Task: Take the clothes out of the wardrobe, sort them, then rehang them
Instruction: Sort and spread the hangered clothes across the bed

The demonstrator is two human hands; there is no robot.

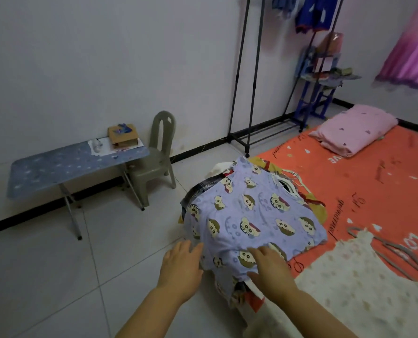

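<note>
A pile of clothes lies at the corner of an orange mattress [364, 181], topped by a lilac garment with cartoon faces [249, 211]. A dark plaid piece [200, 189] and wire hangers [293, 181] poke out from under it. My left hand [182, 263] reaches to the garment's near left edge with its fingers straight, touching the cloth. My right hand [269, 264] rests flat on the near edge of the lilac garment. A black clothes rack [251, 93] stands by the wall with blue clothes [312, 13] hanging at its top.
A low folding table with a blue top [56, 169] holds a cardboard box [122, 135]; a grey plastic chair [156, 162] stands beside it. On the mattress are a folded pink quilt [356, 130], a cream blanket [349, 284] and grey hangers [398, 252]. A blue shelf [322, 81] stands in the corner.
</note>
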